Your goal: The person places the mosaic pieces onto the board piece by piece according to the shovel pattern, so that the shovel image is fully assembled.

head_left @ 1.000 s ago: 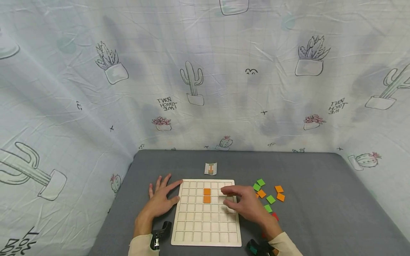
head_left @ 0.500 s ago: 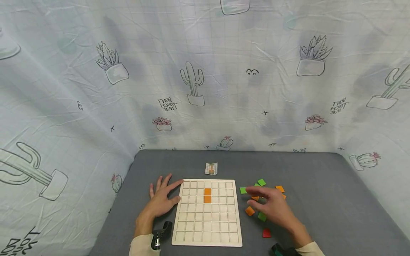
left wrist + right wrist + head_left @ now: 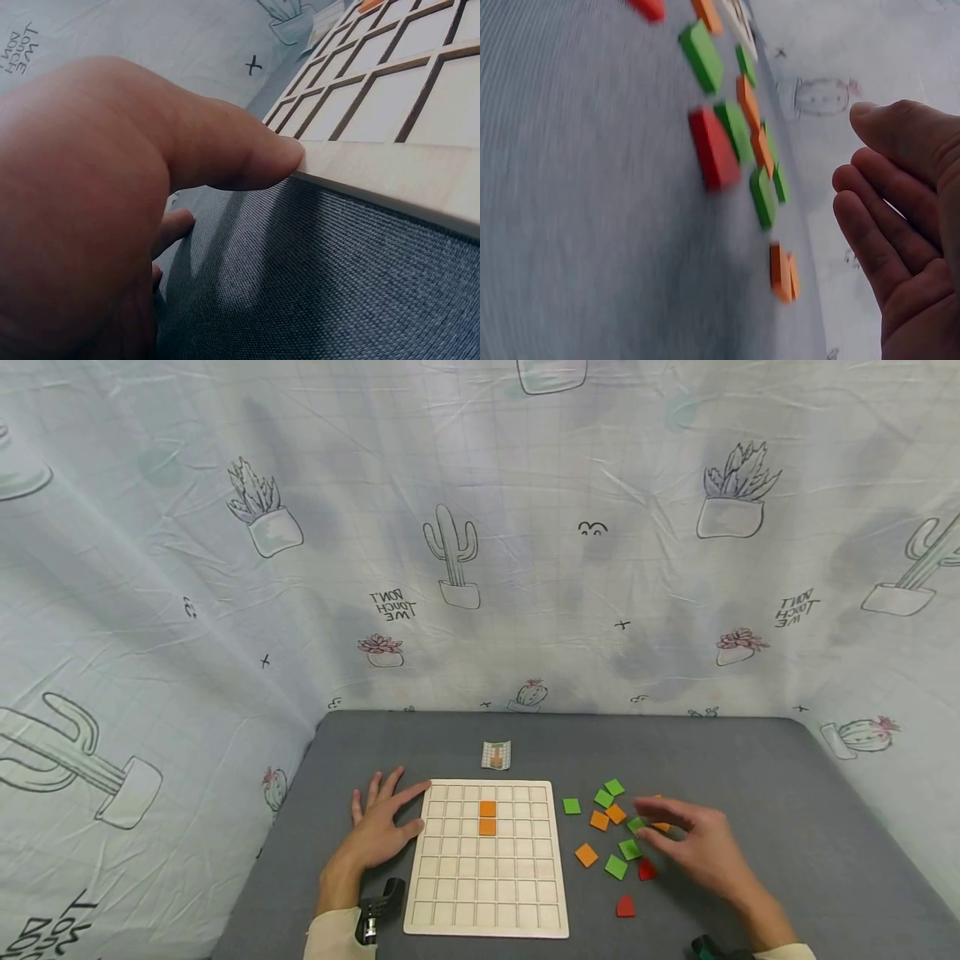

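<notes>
Cream-sleeved, the right hand (image 3: 697, 843) hangs over the desk (image 3: 780, 835), thumb parted from loosely bent fingers, nothing held. Nearest it in the head view are a green tile (image 3: 634, 822) at the thumb tip and, partly hidden behind the fingers, an orange tile (image 3: 663, 828). Each appears stiff, thin and light, probably smooth enough to slide when pushed; opposite side edges should give the surest pinch. Neighbouring green tiles (image 3: 629, 850) and orange tiles (image 3: 616, 814) lie close by and may hinder the fingertips, as may a red tile (image 3: 647, 869). A second red piece (image 3: 626, 907) lies nearer the person. Farther left, the gridded wooden board (image 3: 464, 891) carries two orange squares (image 3: 487, 827) in one column; the left hand (image 3: 378, 835), fingers spread, touches its edge. Beyond the board lies a small printed card (image 3: 496, 756).
</notes>
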Action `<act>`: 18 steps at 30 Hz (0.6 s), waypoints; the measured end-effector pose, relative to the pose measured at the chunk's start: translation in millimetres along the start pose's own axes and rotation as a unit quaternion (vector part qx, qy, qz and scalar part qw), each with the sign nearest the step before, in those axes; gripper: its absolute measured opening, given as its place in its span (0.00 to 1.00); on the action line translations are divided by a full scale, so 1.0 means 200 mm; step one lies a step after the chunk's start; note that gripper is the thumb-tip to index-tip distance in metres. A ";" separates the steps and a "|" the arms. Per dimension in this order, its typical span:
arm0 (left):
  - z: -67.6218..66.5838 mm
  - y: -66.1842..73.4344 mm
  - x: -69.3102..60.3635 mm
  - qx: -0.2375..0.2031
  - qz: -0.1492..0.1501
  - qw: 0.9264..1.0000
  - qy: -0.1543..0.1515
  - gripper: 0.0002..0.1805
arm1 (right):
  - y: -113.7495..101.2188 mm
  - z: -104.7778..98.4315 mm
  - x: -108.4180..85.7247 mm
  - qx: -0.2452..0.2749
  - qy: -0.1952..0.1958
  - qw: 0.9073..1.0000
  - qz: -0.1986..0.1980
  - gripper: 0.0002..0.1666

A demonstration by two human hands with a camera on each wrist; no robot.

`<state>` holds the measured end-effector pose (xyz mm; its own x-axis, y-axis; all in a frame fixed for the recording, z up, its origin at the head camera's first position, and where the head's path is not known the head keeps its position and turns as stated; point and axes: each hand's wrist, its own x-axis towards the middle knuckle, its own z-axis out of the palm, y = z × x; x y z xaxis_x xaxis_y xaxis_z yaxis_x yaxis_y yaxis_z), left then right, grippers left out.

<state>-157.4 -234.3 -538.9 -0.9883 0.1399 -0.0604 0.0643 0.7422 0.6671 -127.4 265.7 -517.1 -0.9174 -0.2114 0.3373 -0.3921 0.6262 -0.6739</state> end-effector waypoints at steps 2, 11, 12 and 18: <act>0.00 0.00 0.00 0.002 0.001 1.000 0.002 0.34 | 0.02 -0.02 -0.01 -0.005 0.006 1.000 0.000 0.26; 0.00 0.00 0.00 0.001 -0.003 1.000 0.003 0.34 | 0.10 -0.08 -0.04 -0.043 0.027 0.998 0.029 0.25; 0.00 0.00 0.00 0.002 -0.004 1.000 0.002 0.34 | 0.11 -0.09 -0.04 -0.048 0.029 0.998 0.033 0.25; 0.00 0.00 0.00 0.005 -0.004 1.000 0.001 0.34 | 0.13 -0.10 -0.05 -0.051 0.036 0.997 0.044 0.25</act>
<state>-157.1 -233.7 -539.6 -0.9891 0.1327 -0.0645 0.0576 0.7496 0.6594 -126.1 299.4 -524.6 -0.9389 -0.1002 0.3292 -0.2982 0.7142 -0.6333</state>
